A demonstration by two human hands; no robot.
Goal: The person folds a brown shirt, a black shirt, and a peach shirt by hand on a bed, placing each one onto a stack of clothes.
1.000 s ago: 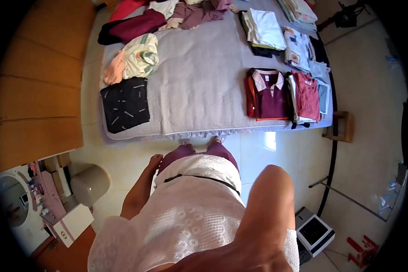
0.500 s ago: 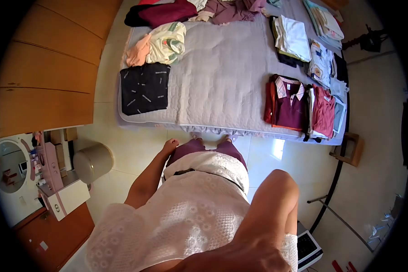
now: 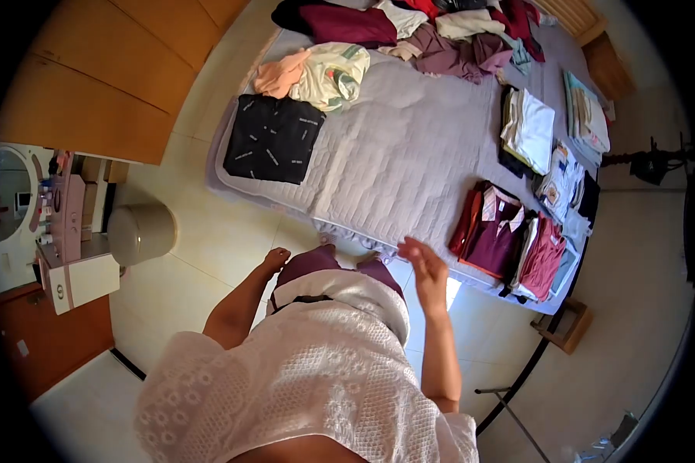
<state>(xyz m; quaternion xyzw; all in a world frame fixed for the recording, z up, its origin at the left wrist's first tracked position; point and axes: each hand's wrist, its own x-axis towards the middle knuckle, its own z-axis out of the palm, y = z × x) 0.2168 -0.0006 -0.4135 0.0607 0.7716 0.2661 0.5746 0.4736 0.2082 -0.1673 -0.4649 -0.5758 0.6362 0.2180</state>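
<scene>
My left hand (image 3: 276, 258) hangs beside my left thigh with its fingers loosely curled, and nothing shows in it. My right hand (image 3: 426, 266) is raised in front of my body near the bed's front edge; its fingers are stretched out, slightly blurred, and it holds nothing. Ahead lies a bed with a quilted mattress (image 3: 394, 147). A folded black garment with white print (image 3: 274, 139) lies at its near left corner. On the near right are a folded maroon polo shirt (image 3: 498, 235) and a folded red garment (image 3: 543, 258), both on stacks.
Cream and peach clothes (image 3: 328, 76) lie behind the black garment. Loose maroon and mauve clothes (image 3: 463, 50) cover the far end. A white folded stack (image 3: 529, 127) is on the right. A round bin (image 3: 140, 234) and a wooden cabinet (image 3: 100, 85) stand left.
My right hand has come down from near my head to in front of my body, fingers stretched out. The view has turned, showing more of the bed's far end. My left hand stays low.
</scene>
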